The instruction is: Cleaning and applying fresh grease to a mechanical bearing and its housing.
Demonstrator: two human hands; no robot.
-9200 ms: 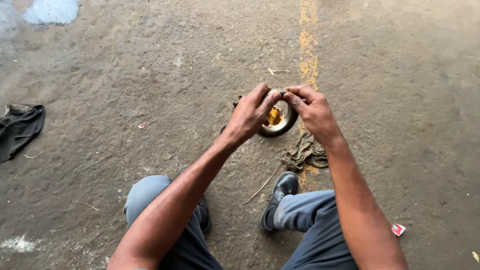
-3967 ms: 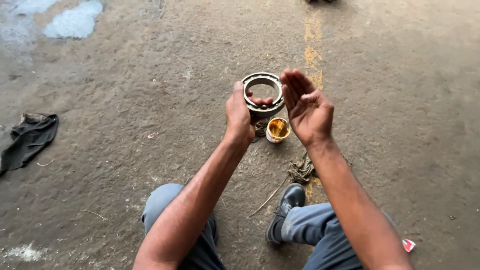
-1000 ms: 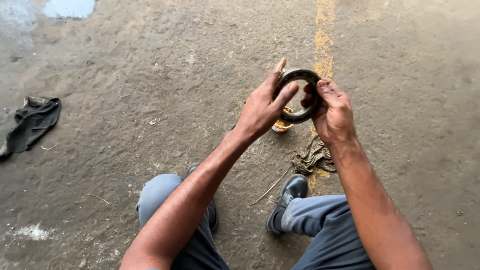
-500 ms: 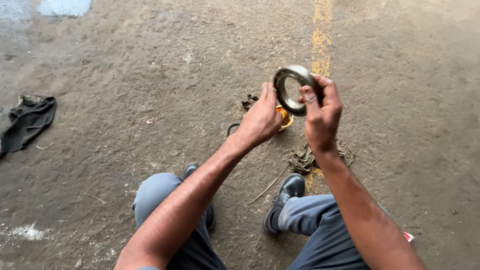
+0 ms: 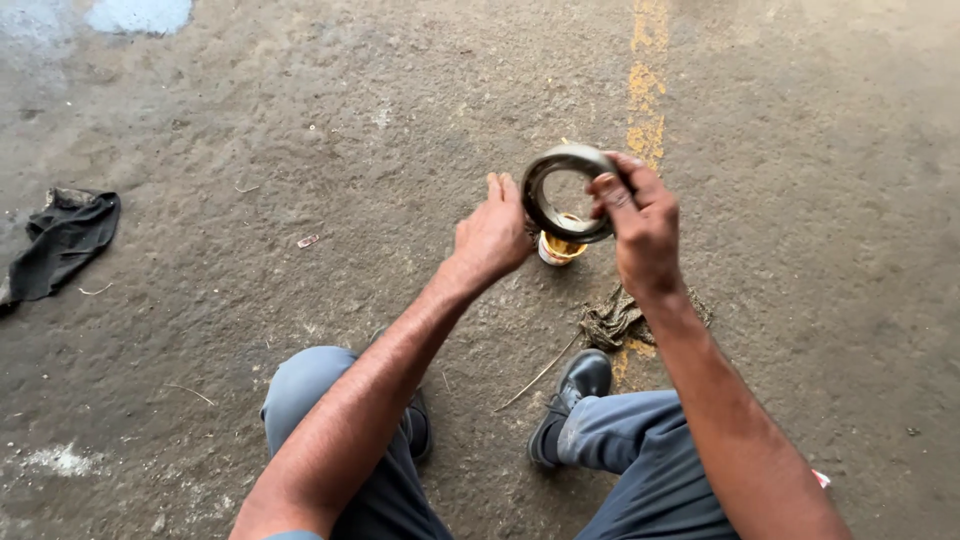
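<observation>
My right hand (image 5: pixel 642 225) grips a round metal bearing ring (image 5: pixel 545 200), holding it upright above the ground by its right rim. My left hand (image 5: pixel 492 235) hovers just left of the ring, fingers together and extended, holding nothing. Below the ring, a small white tub of yellow grease (image 5: pixel 558 248) stands on the concrete, partly hidden behind the ring and hands.
A dirty rag (image 5: pixel 612 318) lies by my right shoe (image 5: pixel 572 392). A dark cloth (image 5: pixel 62 243) lies at the far left. A worn yellow line (image 5: pixel 645 90) runs up the concrete floor. A thin stick (image 5: pixel 540 372) lies between my feet.
My left hand has let go of the ring and dropped lower left. My right hand alone now holds the ring, turned more upright.
</observation>
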